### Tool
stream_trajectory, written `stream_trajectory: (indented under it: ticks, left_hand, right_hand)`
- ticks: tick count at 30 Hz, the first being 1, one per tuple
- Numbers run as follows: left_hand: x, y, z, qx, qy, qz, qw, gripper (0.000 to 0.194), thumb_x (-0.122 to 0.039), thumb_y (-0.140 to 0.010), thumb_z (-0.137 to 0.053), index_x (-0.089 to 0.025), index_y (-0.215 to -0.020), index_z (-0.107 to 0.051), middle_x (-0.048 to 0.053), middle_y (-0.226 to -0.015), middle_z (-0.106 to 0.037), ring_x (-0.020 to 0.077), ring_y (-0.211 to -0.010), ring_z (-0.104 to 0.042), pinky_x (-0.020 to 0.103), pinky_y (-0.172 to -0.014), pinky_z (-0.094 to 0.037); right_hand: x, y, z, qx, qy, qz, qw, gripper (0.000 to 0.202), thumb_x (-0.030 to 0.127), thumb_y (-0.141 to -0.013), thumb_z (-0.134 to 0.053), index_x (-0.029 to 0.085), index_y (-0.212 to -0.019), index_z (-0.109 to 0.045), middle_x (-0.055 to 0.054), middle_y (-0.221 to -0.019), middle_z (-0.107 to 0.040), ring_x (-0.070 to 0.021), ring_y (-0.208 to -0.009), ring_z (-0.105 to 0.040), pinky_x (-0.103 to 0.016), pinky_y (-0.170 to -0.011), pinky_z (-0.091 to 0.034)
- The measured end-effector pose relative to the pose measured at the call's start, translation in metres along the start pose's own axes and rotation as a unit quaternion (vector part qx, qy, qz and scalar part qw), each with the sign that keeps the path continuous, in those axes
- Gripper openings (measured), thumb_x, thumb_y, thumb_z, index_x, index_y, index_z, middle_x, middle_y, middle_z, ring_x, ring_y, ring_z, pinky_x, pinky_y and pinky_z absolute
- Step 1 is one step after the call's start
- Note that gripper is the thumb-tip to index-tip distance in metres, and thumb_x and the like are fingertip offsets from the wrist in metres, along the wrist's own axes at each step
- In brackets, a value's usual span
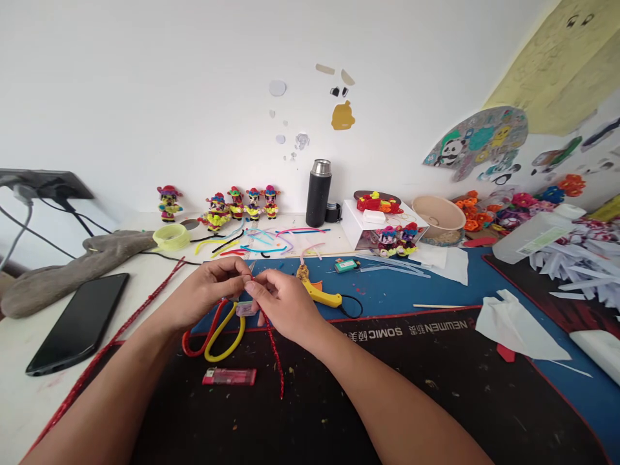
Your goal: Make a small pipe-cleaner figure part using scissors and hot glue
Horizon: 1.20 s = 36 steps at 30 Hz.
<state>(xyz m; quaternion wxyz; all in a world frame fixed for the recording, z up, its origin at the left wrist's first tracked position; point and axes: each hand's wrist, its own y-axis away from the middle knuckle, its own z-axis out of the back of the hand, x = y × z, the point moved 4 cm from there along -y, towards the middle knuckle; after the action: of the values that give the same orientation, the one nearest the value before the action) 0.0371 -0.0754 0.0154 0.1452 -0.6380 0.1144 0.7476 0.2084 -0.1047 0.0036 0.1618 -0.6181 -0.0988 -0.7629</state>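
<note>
A thin red pipe cleaner [275, 355] hangs down from between my two hands, its lower end over the dark mat. My left hand [213, 287] pinches at its upper part, fingertips meeting those of my right hand [285, 300], which is also closed on it. The bit right between the fingertips is mostly hidden. Just below my hands lie scissors with one red and one yellow handle [225, 339], partly covered by the left hand. Nearer to me, a red lighter [229, 376] rests on the mat. A purplish clear block [246, 309] shows between the hands.
Beyond my right hand lies a yellow glue gun [320, 294]. Small pipe-cleaner figures [236, 203] stand along the wall, near a black thermos [318, 194]. At left are a phone [80, 323] and long red pipe cleaners [123, 326]. White tissue [518, 326] lies right.
</note>
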Motion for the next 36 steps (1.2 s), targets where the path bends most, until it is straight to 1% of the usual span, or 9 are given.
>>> stream_trajectory:
  ticks: [3, 7, 10, 15, 20, 26, 31, 36]
  left_hand:
    - [0.003, -0.001, 0.002, 0.002, -0.001, 0.007, 1.000, 0.027, -0.046, -0.086, -0.080, -0.021, -0.080, -0.072, 0.001, -0.074, -0.062, 0.0159, -0.067, -0.052, 0.026, -0.063, -0.045]
    - [0.003, -0.001, 0.002, 0.004, 0.001, 0.010, 1.000, 0.027, -0.046, -0.086, -0.080, -0.021, -0.079, -0.072, 0.000, -0.072, -0.062, 0.0156, -0.067, -0.052, 0.025, -0.063, -0.045]
    - [0.001, -0.001, 0.001, -0.008, 0.007, 0.006, 1.000, 0.027, -0.045, -0.085, -0.082, -0.021, -0.078, -0.073, 0.000, -0.072, -0.062, 0.0145, -0.066, -0.051, 0.024, -0.062, -0.043]
    - [-0.001, -0.001, -0.003, -0.049, 0.040, 0.011, 0.998, 0.027, -0.045, -0.079, -0.086, -0.021, -0.077, -0.076, 0.000, -0.072, -0.064, 0.0134, -0.066, -0.049, 0.024, -0.061, -0.040]
    - [0.000, -0.002, -0.007, -0.050, 0.052, 0.019, 0.997, 0.028, -0.046, -0.079, -0.088, -0.020, -0.078, -0.077, 0.001, -0.073, -0.066, 0.0135, -0.068, -0.052, 0.024, -0.062, -0.041]
    - [0.000, -0.003, -0.009, -0.063, 0.118, 0.026, 0.991, 0.034, -0.048, -0.071, -0.093, -0.019, -0.075, -0.076, 0.001, -0.072, -0.066, 0.0132, -0.064, -0.053, 0.024, -0.060, -0.042]
    - [0.000, -0.004, -0.010, -0.071, 0.094, 0.019, 0.993, 0.028, -0.044, -0.075, -0.089, -0.020, -0.076, -0.074, 0.000, -0.071, -0.065, 0.0129, -0.065, -0.053, 0.023, -0.060, -0.042]
    - [-0.001, -0.003, -0.012, -0.079, 0.076, 0.013, 0.994, 0.027, -0.042, -0.076, -0.086, -0.020, -0.075, -0.072, -0.001, -0.071, -0.063, 0.0134, -0.064, -0.052, 0.024, -0.061, -0.043]
  right_hand:
    - [-0.002, 0.000, -0.002, 0.009, 0.005, -0.007, 1.000, 0.023, 0.044, -0.105, -0.057, 0.022, -0.101, -0.065, 0.002, -0.075, -0.070, -0.0109, -0.052, -0.066, -0.022, -0.054, -0.048]
    - [-0.001, 0.001, -0.003, 0.016, 0.005, -0.007, 1.000, 0.020, 0.035, -0.105, -0.057, 0.022, -0.091, -0.062, 0.005, -0.068, -0.066, -0.0099, -0.050, -0.064, -0.021, -0.052, -0.046]
    - [0.000, 0.001, -0.002, 0.014, 0.005, -0.004, 1.000, 0.020, 0.032, -0.105, -0.055, 0.022, -0.090, -0.063, 0.006, -0.063, -0.063, -0.0094, -0.047, -0.061, -0.020, -0.052, -0.045]
    - [0.005, 0.001, 0.002, 0.008, 0.017, 0.011, 1.000, 0.022, 0.034, -0.106, -0.054, 0.023, -0.088, -0.062, 0.008, -0.058, -0.059, -0.0088, -0.045, -0.058, -0.020, -0.055, -0.045]
    - [0.006, 0.001, 0.003, 0.001, 0.040, 0.009, 0.999, 0.022, 0.034, -0.105, -0.053, 0.023, -0.089, -0.063, 0.007, -0.058, -0.059, -0.0094, -0.047, -0.058, -0.021, -0.055, -0.043]
    - [0.007, 0.002, 0.003, 0.000, 0.024, 0.022, 0.999, 0.022, 0.035, -0.107, -0.052, 0.023, -0.092, -0.063, 0.007, -0.059, -0.060, -0.0097, -0.047, -0.058, -0.021, -0.056, -0.044]
    - [0.006, 0.002, 0.002, -0.002, 0.033, 0.023, 0.999, 0.021, 0.036, -0.107, -0.052, 0.023, -0.094, -0.063, 0.007, -0.060, -0.060, -0.0099, -0.048, -0.058, -0.021, -0.056, -0.044]
    - [0.003, 0.000, 0.000, 0.001, 0.050, 0.022, 0.999, 0.021, 0.036, -0.107, -0.053, 0.024, -0.095, -0.064, 0.006, -0.061, -0.061, -0.0107, -0.050, -0.059, -0.022, -0.056, -0.043]
